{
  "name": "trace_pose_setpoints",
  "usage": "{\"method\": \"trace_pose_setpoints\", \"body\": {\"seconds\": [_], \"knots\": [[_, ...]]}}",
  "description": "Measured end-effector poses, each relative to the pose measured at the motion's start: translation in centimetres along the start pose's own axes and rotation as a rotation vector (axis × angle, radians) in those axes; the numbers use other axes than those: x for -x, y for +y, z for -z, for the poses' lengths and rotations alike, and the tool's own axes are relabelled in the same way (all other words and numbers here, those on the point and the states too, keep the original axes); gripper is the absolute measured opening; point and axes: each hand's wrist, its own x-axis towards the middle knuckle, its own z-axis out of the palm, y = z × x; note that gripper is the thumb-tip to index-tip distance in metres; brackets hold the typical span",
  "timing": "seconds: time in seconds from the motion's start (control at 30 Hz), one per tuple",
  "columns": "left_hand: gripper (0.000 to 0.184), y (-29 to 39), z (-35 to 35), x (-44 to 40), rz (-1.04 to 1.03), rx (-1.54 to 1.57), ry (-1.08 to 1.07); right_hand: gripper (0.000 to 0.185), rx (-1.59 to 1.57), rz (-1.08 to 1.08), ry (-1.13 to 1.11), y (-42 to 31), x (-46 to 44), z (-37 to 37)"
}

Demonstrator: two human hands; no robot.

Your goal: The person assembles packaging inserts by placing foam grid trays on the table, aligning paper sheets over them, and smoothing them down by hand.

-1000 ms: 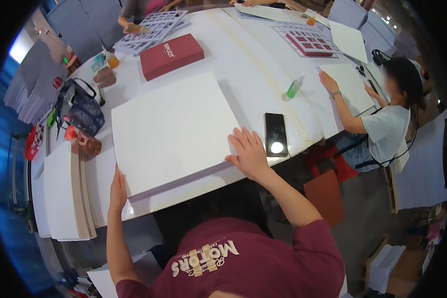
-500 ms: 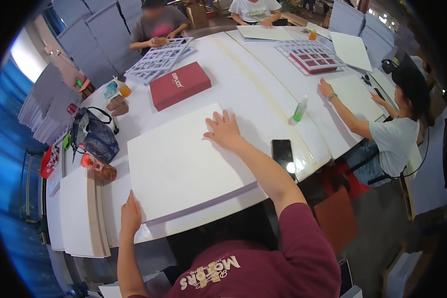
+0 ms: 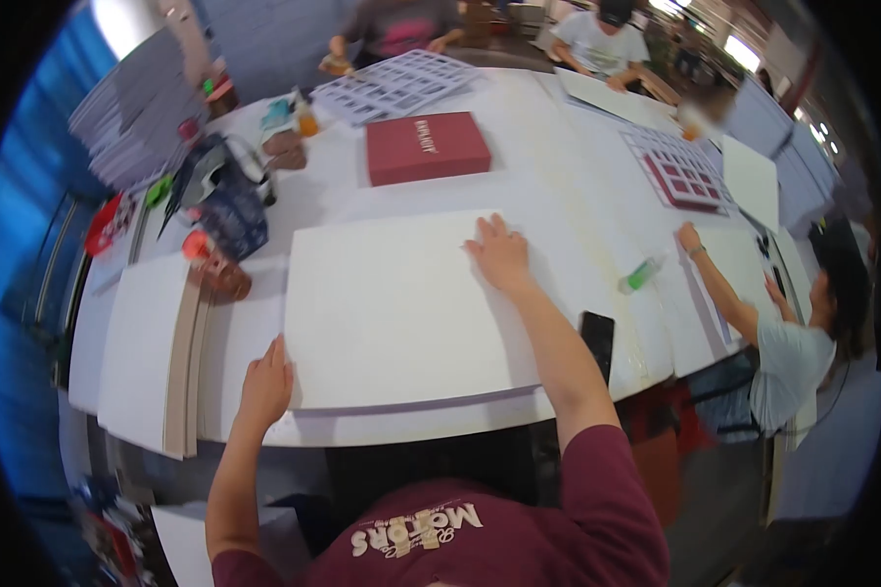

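A large white board lies flat on the white table before me. My right hand rests on its far right corner, fingers spread. My left hand is against its near left edge, fingers stretched forward along the side and close together. Neither hand is wrapped round anything. Beyond the board sits a closed dark red box with "EXPLICIT" lettered on its lid. A black phone lies by my right forearm.
To the left are a stack of boards, a drink bottle and a dark blue bag. A green bottle lies tilted at right. Co-workers sit across and to the right, near white lattice frames.
My view has turned, so the board and table look straighter. My left hand sits slightly farther up the board's left edge; my right hand stays at the far right corner.
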Motion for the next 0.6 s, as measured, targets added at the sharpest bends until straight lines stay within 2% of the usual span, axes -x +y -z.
{"method": "trace_pose_setpoints", "body": {"seconds": [0.13,0.2,0.3,0.4,0.5,0.6], "knots": [[0.058,-0.7,-0.6,0.2,0.023,0.185,0.028,0.064,-0.024,0.015,-0.008,0.2,-0.6,-0.2],[0.058,0.3,0.8,0.1,0.220,0.243,-0.172,0.069,0.038,-0.035,-0.057,-0.9,-0.6,0.3],[0.056,-0.4,-0.1,0.7,0.089,0.412,-0.026,0.078,0.203,-0.186,-0.171,-3.3,-1.3,2.1],[0.054,-1.3,-0.9,0.7,0.031,0.491,-0.008,0.086,0.342,-0.298,-0.262,-4.7,-3.7,1.9],[0.054,-1.7,-1.1,0.7,0.025,0.531,-0.025,0.087,0.511,-0.162,-0.126,-8.0,-4.4,1.2],[0.053,-1.9,-0.5,0.6,0.032,0.532,-0.054,0.077,0.277,0.270,-0.068,-14.3,-4.2,-0.9]]}}
